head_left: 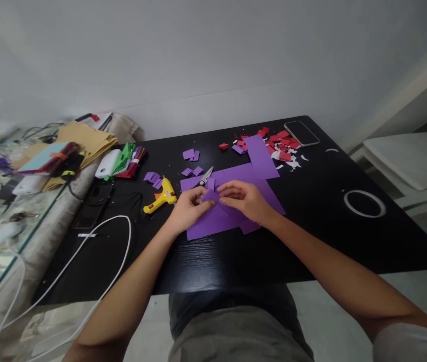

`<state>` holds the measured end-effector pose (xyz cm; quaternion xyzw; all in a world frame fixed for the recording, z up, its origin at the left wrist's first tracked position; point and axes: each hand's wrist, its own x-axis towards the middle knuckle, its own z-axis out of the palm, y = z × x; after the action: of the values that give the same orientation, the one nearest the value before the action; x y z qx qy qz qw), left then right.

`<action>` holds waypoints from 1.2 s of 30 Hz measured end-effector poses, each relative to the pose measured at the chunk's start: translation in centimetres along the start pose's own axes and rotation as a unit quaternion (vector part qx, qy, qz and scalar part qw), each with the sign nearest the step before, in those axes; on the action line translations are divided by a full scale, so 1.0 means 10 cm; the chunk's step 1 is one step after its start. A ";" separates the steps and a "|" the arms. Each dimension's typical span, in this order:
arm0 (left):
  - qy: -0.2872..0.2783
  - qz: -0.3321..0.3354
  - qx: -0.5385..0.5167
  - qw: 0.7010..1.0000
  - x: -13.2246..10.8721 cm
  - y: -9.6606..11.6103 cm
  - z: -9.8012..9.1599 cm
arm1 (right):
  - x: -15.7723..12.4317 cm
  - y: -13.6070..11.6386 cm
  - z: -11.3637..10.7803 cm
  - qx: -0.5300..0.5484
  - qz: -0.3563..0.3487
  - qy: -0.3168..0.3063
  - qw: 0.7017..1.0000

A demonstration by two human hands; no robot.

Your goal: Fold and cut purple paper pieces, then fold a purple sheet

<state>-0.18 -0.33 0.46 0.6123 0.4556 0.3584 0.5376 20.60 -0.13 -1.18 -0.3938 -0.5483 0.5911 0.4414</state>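
Over the purple sheet (pixel 205 227), a small purple piece (pixel 210 196) is pinched by the left hand (pixel 190 205); the right hand (pixel 248 199) cannot be judged. Beyond the sheet, the black table (pixel 201 264) is backed by a wall (pixel 198 60).

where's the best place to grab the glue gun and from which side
Probably best by the handle, coming from the near left. The glue gun lies on its side with that handle sticking out leftward, away from the left hand, and some small purple pieces sit on its far side. I'd avoid the far tip, which may be the nozzle.
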 end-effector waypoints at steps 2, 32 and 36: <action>0.023 0.017 0.011 1.000 0.00 0.00 -0.02 | 0.00 0.02 0.00 0.006 0.002 -0.002 1.000; 0.054 0.038 -0.092 0.994 0.00 -0.04 -0.03 | -0.06 -0.08 0.04 0.015 -0.041 -0.002 0.999; 0.056 0.023 -0.106 0.992 0.00 -0.04 -0.04 | -0.06 -0.09 0.04 0.019 -0.039 -0.004 0.999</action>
<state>-0.65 -0.19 0.10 0.5412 0.4297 0.4510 0.5649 20.51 -0.84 -0.28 -0.3614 -0.5535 0.5854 0.4694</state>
